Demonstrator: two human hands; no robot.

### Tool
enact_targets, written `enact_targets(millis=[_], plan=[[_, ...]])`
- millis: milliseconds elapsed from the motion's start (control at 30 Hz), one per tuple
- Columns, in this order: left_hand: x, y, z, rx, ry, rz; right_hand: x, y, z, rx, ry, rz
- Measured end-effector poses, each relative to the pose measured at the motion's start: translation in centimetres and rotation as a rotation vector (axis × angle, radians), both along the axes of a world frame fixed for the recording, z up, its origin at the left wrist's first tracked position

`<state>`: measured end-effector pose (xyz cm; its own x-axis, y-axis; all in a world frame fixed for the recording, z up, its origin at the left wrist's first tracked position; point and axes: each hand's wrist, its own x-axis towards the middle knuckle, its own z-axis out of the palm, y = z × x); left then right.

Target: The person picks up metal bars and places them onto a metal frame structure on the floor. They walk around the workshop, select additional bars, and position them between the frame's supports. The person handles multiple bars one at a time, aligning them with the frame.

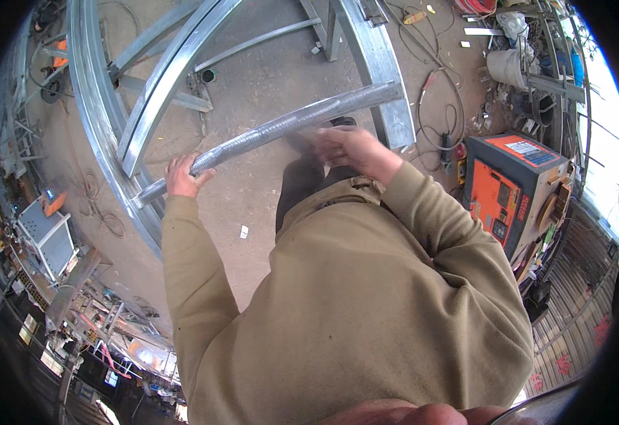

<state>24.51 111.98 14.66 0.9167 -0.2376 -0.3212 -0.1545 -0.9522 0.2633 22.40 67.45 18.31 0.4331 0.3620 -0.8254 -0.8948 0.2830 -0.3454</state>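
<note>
Left grip (182,177) clamped on a silver tube (274,133), right grip (355,149) loose beside it

The left grip is wrapped round the tube near its left end, thumb on the side toward the body. The right grip has its fingers apart and blurred; nothing shows in it, and it appears just clear of the tube's near side. Both arms wear the sleeves of an olive sweatshirt (366,297), with dark trousers (295,190) below its hem.

The silver tube slants across in front of the body, its surface mottled along the thicker length. Its thinner left end lies over a curved steel rail (97,134); its right end crosses a broad steel beam (375,57).

A small white scrap (244,231) lies on the concrete floor (235,258), nearer the body than the tube. To the right stands an orange and grey machine (515,191), with cables (440,67) looping over the floor beyond it. To the left is a grey panelled stand (46,234) bearing an orange tool (54,202). Farther off at the upper right sits a whitish bucket (506,69).
</note>
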Motion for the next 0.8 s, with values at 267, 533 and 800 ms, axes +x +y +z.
enact_targets(millis=[267,533,800], plan=[[0.4,-0.3,0.4,0.043,0.061,0.011,5.2,-13.4,-3.5,-1.112,-0.5,-0.056],[-0.1,-0.2,1.1,0.028,0.088,0.04,7.5,-16.9,-3.5,-0.676,-0.233,0.114],[-0.7,-0.2,0.9,-0.01,0.059,0.102,8.1,-19.3,-5.8,-0.744,-0.362,0.298]])
